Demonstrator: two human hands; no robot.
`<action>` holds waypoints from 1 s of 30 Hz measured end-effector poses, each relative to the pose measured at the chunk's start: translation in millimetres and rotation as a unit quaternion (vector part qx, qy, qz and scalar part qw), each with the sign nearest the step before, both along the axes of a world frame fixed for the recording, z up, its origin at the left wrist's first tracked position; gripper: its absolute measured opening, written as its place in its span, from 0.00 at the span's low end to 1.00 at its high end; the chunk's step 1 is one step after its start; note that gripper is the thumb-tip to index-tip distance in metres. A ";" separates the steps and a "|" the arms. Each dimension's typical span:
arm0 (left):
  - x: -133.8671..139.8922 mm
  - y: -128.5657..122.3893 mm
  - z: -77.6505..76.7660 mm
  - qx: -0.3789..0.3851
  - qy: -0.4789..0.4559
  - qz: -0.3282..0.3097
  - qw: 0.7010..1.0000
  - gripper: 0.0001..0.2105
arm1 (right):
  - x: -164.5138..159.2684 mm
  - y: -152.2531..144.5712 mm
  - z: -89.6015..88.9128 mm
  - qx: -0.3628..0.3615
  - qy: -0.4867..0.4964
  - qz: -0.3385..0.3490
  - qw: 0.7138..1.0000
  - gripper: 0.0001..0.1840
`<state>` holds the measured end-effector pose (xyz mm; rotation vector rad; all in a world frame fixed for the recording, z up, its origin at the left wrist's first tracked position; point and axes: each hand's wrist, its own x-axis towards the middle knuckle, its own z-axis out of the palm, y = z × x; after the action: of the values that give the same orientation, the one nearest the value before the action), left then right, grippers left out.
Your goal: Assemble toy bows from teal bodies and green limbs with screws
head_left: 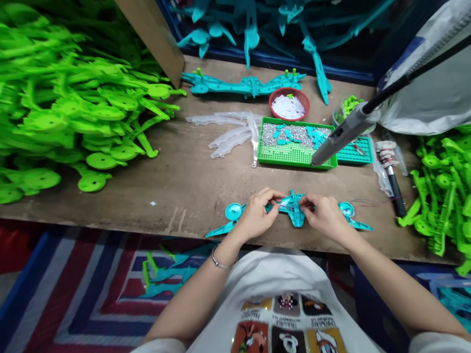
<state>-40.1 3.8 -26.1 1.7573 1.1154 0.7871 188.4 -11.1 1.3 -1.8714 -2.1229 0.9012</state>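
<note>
A teal plastic toy part (pixel 297 218), with long wing-like arms and a round cup toward each end, lies on the near edge of the table. My left hand (pixel 259 213) rests over its left arm, thumb and forefinger pinched at a thin wire close to the middle. Across the centre piece, my right hand (pixel 326 215) is closed, its fingertips pressed together at the inner side of the part. What the right fingers pinch is hidden. Thin reddish wires (pixel 371 201) trail from the part to the right over the table.
Bright green plastic parts (pixel 106 113) are heaped at left, with more green parts (pixel 441 191) at right. Beyond my hands stand a green tray of screws (pixel 298 164) and a red basket (pixel 272 105). A grey-tipped hanging tool (pixel 340 132) slants over the tray; a wrapped-head hammer (pixel 395 191) lies right.
</note>
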 end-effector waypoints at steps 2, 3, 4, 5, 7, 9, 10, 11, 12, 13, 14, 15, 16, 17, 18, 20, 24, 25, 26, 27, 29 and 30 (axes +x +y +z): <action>-0.1 -0.1 -1.8 -0.009 -0.012 0.016 1.000 0.11 | 1.4 0.7 2.8 -0.014 -0.018 0.005 1.000 0.11; 0.0 -0.1 -2.6 -0.014 -0.019 0.024 0.999 0.11 | 3.9 2.2 4.8 -0.021 -0.017 0.004 1.000 0.10; 0.2 -0.2 -3.5 -0.018 -0.028 0.031 0.999 0.11 | 7.4 4.6 6.7 -0.021 -0.012 -0.002 1.000 0.09; 0.2 -0.5 -4.4 -0.020 -0.039 0.039 0.998 0.11 | 11.5 7.8 8.3 -0.011 -0.006 -0.011 1.000 0.09; -0.3 -1.7 -6.3 -0.018 -0.061 0.041 0.997 0.11 | 19.9 15.5 9.0 0.019 -0.003 -0.026 0.999 0.10; -1.4 -4.4 -8.2 0.000 -0.074 0.033 0.997 0.10 | 25.1 23.2 5.6 0.011 -0.005 -0.013 1.000 0.14; -1.9 -6.4 -9.3 0.013 -0.074 0.027 0.997 0.10 | 26.0 26.6 2.8 -0.014 -0.003 -0.002 1.000 0.16; -2.2 -8.7 -10.7 0.031 -0.072 0.022 0.997 0.10 | 25.9 29.5 -0.2 -0.047 0.002 0.010 0.999 0.18; -2.3 -11.3 -12.4 0.053 -0.072 0.019 0.996 0.10 | 25.0 32.0 -3.2 -0.081 0.009 0.021 0.996 0.20; -2.0 -14.0 -14.5 0.079 -0.073 0.018 0.994 0.11 | 23.7 34.1 -5.6 -0.109 0.017 0.027 0.994 0.21; -1.5 -16.7 -16.9 0.107 -0.075 0.017 0.991 0.12 | 22.3 35.8 -7.3 -0.131 0.025 0.030 0.991 0.22; -0.7 -19.3 -19.5 0.136 -0.078 0.015 0.988 0.13 | 21.0 37.3 -8.1 -0.149 0.031 0.033 0.988 0.24; 0.2 -21.6 -22.1 0.163 -0.081 0.014 0.983 0.14 | 19.9 38.5 -8.0 -0.164 0.035 0.036 0.985 0.25; 1.1 -23.6 -24.5 0.186 -0.080 0.011 0.979 0.16 | 19.1 39.5 -7.1 -0.178 0.036 0.039 0.983 0.27; 1.9 -25.2 -26.5 0.203 -0.077 0.010 0.976 0.17 | 18.4 40.2 -5.7 -0.191 0.035 0.041 0.980 0.29; 3.1 -27.2 -29.2 0.222 -0.070 0.011 0.972 0.19 | 17.2 41.1 -2.4 -0.218 0.034 0.052 0.974 0.30; 3.2 -28.6 -30.8 0.233 -0.062 0.011 0.970 0.21 | 13.9 39.3 0.2 -0.227 0.028 0.046 0.972 0.25; 2.9 -28.7 -30.9 0.235 -0.060 0.007 0.970 0.21 | 13.2 38.2 -0.2 -0.219 0.023 0.040 0.975 0.24; 2.6 -28.7 -31.0 0.236 -0.058 0.001 0.970 0.21 | 12.9 37.0 -0.8 -0.210 0.019 0.034 0.977 0.24; 2.3 -28.6 -31.0 0.237 -0.055 -0.004 0.970 0.20 | 13.1 35.9 -1.2 -0.201 0.017 0.027 0.979 0.24; 2.0 -28.3 -31.1 0.236 -0.049 -0.014 0.970 0.20 | 14.8 33.9 -1.2 -0.191 0.026 0.017 0.981 0.24; 2.1 -28.1 -31.0 0.233 -0.046 -0.017 0.971 0.20 | 16.1 33.4 -0.7 -0.194 0.038 0.016 0.980 0.25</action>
<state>-38.0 -24.3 -57.1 2.0917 0.8821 1.1681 204.6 22.3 0.6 -1.9336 -2.0506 1.4586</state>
